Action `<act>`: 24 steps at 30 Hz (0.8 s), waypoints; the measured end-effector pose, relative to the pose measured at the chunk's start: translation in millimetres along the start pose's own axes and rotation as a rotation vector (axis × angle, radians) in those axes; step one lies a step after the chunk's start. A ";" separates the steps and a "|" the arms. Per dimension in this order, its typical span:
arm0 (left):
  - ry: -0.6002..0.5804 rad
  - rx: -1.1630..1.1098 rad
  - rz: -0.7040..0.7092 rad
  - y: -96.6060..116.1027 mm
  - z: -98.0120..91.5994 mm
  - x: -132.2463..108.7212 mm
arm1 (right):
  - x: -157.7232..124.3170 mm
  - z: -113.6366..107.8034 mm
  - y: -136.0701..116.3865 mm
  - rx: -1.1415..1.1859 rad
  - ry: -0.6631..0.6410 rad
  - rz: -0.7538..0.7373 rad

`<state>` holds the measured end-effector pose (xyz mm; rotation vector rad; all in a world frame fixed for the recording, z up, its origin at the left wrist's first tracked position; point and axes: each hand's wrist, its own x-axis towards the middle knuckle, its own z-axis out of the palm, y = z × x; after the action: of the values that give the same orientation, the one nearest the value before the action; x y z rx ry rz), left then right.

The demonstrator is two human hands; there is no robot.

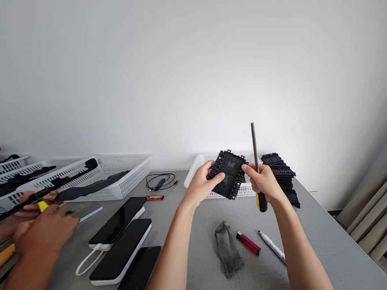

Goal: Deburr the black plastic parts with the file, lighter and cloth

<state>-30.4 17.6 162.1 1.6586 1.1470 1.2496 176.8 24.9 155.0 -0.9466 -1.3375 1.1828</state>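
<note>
Gripped at its left edge by the left hand, the black panel appeared light, stiff, best edge-held; the right hand clasped a file.

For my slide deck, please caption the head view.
Left hand holding a black panel above the gray table; right hand gripping a yellow-and-black-handled tool pointing up.

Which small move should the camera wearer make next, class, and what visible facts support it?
Probably tilting the tool toward the edge of the black panel. The left hand grips the panel, while the right hand holds the tool with its shaft pointing upward beside the panel rather than across it.
</note>
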 end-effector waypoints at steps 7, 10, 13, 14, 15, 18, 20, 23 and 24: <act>-0.135 -0.093 -0.020 -3.2 4.0 -1.1 | 0.9 2.1 3.4 -0.141 0.086 -0.055; -0.069 -0.118 0.021 -3.8 8.1 0.9 | 0.8 4.8 4.9 -0.214 0.089 -0.101; 0.093 -0.074 0.060 -7.5 11.7 5.1 | -0.7 6.6 4.5 -0.256 0.090 -0.148; 0.134 -0.058 0.072 -9.3 12.3 6.6 | -1.8 6.5 3.6 -0.285 0.109 -0.167; 0.161 -0.044 0.083 -11.1 12.5 8.0 | -3.3 6.2 2.3 -0.329 0.138 -0.183; 0.209 -0.016 0.091 -15.0 12.2 10.9 | -9.2 5.4 -3.7 -0.493 0.215 -0.203; 0.230 -0.019 0.091 -15.4 11.8 11.5 | -14.0 7.0 -8.2 -0.533 0.187 -0.208; 0.260 -0.034 0.109 -13.2 12.0 11.4 | -21.5 14.4 -13.7 -0.552 0.116 -0.246; 0.269 -0.037 0.112 -12.0 12.2 11.1 | -23.9 18.0 -14.9 -0.588 0.119 -0.256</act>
<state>-19.8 31.4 151.3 1.5794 1.1934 1.5933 163.1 -3.6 165.8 -1.1881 -1.6875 0.5305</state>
